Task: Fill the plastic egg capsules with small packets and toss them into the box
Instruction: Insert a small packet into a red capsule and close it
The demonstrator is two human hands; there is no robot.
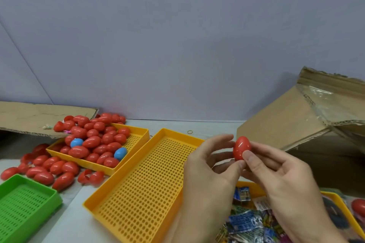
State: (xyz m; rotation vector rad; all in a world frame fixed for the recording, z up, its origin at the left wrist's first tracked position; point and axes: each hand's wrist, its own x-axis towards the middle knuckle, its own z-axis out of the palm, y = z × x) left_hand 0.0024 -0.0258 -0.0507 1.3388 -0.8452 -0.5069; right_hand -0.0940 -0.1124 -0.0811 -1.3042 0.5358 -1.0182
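Red egg capsule (pixel 241 147), closed, pinched upright between both hands, left hand (pixel 211 165) and right hand (pixel 280 175) each in a clamped grip, likely ready to toss rightward into the cardboard box (pixel 292 124) just beside it.

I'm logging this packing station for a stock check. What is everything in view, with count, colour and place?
Closed plastic egg capsule: one, red, held up between both hands.
Pile of plastic egg capsules: many, red, heaped in the far yellow tray and spilling onto the table at left.
Blue plastic egg capsules: two, blue, in that pile.
Far yellow perforated tray: one, yellow, back left.
Large yellow perforated tray: one, yellow, centre, nothing in it.
Green perforated tray: one, green, bottom left.
Small printed packets: many, mostly blue, in a yellow tray at bottom right.
Cardboard box: one, brown, right.
Flat cardboard sheet: one, brown, back left.
Rubber band: one, tan, on the table.
Left hand: pinches the egg.
Right hand: pinches the egg.
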